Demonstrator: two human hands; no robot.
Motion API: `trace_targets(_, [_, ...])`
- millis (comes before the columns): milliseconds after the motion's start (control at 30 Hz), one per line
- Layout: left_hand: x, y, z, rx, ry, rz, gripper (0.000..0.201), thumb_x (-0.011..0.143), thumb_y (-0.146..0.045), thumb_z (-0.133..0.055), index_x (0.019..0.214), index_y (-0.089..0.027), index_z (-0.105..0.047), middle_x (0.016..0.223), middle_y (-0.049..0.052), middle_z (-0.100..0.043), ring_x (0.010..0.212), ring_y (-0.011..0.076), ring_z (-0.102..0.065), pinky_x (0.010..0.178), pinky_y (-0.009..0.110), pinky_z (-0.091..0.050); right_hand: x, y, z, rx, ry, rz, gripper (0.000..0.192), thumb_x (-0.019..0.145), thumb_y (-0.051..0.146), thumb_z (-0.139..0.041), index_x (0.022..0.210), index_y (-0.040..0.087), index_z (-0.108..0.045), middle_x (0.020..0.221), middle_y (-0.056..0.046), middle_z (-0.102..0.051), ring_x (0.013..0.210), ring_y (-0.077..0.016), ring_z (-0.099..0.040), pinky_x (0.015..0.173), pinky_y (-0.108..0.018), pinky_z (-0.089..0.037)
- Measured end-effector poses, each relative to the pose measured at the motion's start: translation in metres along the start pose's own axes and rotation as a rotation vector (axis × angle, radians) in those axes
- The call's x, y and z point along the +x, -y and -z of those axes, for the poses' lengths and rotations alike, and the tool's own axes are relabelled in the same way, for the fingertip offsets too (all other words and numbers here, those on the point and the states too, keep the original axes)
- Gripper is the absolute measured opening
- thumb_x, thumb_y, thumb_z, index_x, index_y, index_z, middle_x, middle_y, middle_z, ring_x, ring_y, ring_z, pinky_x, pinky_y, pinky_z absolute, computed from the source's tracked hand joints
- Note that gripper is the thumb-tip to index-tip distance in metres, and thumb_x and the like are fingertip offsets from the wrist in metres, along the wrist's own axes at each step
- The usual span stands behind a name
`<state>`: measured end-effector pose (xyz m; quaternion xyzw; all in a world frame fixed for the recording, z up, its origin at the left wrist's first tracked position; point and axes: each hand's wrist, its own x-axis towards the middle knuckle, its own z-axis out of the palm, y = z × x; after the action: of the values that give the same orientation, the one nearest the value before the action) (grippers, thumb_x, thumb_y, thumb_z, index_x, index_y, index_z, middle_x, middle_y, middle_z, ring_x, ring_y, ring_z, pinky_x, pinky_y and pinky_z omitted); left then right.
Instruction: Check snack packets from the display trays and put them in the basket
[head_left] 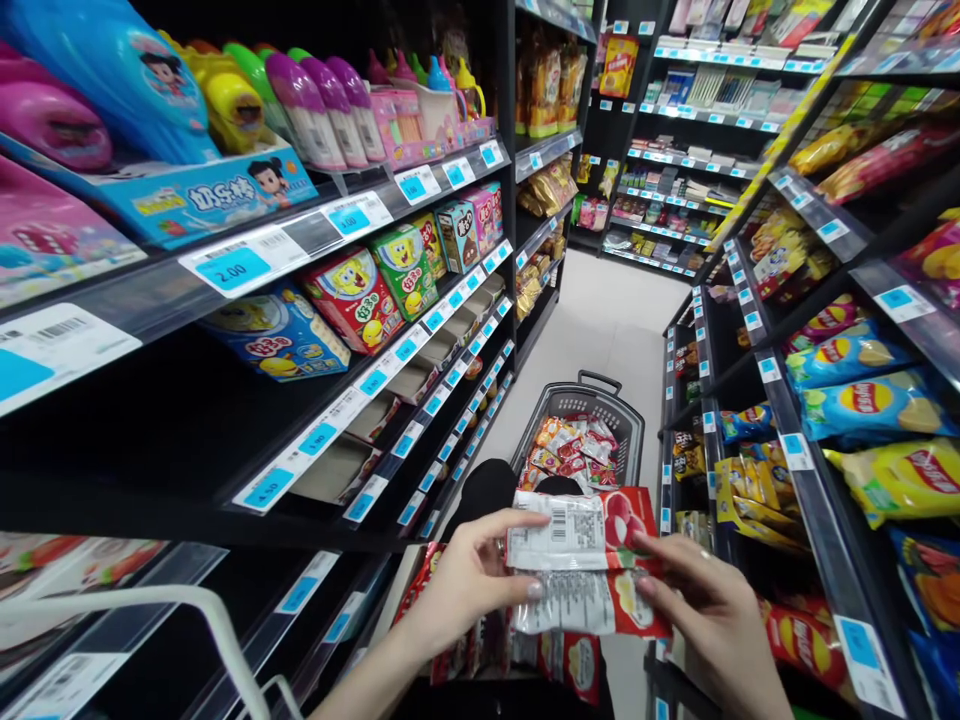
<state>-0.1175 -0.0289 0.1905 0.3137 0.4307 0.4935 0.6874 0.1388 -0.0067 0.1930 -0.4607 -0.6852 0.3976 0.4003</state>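
Head view, lowest centre of the frame: the left hand (469,580) pinches the left edge of a small stack of flat red-and-white snack packets (589,572), thumb on top beside the white barcode label. The right hand (709,610) closes on the right edge, fingertips on the printed face. The stack hangs in the air between both hands, above more red packets (566,660) of the same kind lying below at the bottom centre.

The packets' long axis runs left to right across the frame, nearly level, with the back face and its barcode turned up toward the camera. The upper packet sits slightly askew on the lower one.

As a judgement, the films look slick and each hand grips only an edge, so the lower packet could slide out and drop among those beneath, or onto the floor (600,330).

Farther up the aisle stands a dark shopping basket (628,425) filled with small packets. Shelves with blue price tags (315,438) line the left, and crisp bags (874,405) fill the right.
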Motion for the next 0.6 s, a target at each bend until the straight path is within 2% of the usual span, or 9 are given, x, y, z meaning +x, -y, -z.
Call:
trace_targets(167, [-0.001, -0.004, 0.001, 0.273, -0.105, -0.230, 0.025, 0.059, -0.011, -0.082, 0.080, -0.025, -0.082, 0.088, 0.005, -0.079, 0.078, 0.0201, -0.071, 0.069, 0.024, -0.054, -0.004, -0.004, -0.009, -0.051, -0.119, 0.122, 0.023, 0.080, 0.018, -0.070, 0.097, 0.032, -0.077, 0.081, 0.000, -0.075, 0.071, -0.0144, -0.070, 0.062, -0.018, -0.055])
trace_targets(300, [-0.003, -0.009, -0.004, 0.425, -0.184, -0.354, 0.014, 0.064, -0.012, -0.077, 0.069, -0.024, -0.082, 0.070, 0.004, -0.077, 0.065, 0.0181, -0.069, 0.060, 0.022, -0.051, -0.011, -0.005, -0.023, 0.056, -0.244, 0.057, 0.010, 0.081, 0.021, -0.069, 0.082, 0.027, -0.076, 0.080, -0.001, -0.073, 0.070, -0.0146, -0.069, 0.061, -0.018, -0.053])
trace_targets(433, [-0.006, -0.011, -0.013, 0.473, -0.270, -0.356, 0.012, 0.069, -0.015, -0.072, 0.060, -0.021, -0.078, 0.059, 0.002, -0.073, 0.057, 0.0159, -0.064, 0.056, 0.021, -0.047, -0.013, 0.002, -0.039, 0.126, -0.374, -0.141, 0.015, 0.084, 0.032, -0.065, 0.072, 0.023, -0.069, 0.071, 0.001, -0.067, 0.065, -0.0128, -0.063, 0.060, -0.017, -0.048])
trace_targets(533, [-0.007, -0.012, -0.017, 0.442, -0.341, -0.298, 0.014, 0.071, -0.019, -0.071, 0.058, -0.018, -0.074, 0.058, 0.001, -0.071, 0.057, 0.0148, -0.061, 0.055, 0.021, -0.045, -0.012, 0.006, -0.046, 0.154, -0.404, -0.166, 0.020, 0.084, 0.038, -0.064, 0.072, 0.022, -0.066, 0.068, 0.002, -0.062, 0.062, -0.0120, -0.058, 0.059, -0.017, -0.045])
trace_targets(600, [-0.006, -0.013, -0.017, 0.377, -0.329, -0.246, 0.012, 0.071, -0.021, -0.073, 0.060, -0.017, -0.072, 0.061, 0.001, -0.070, 0.060, 0.0145, -0.060, 0.057, 0.020, -0.045, -0.011, 0.009, -0.047, 0.187, -0.400, -0.191, 0.021, 0.084, 0.040, -0.065, 0.072, 0.022, -0.066, 0.069, 0.001, -0.062, 0.063, -0.0125, -0.057, 0.061, -0.019, -0.045])
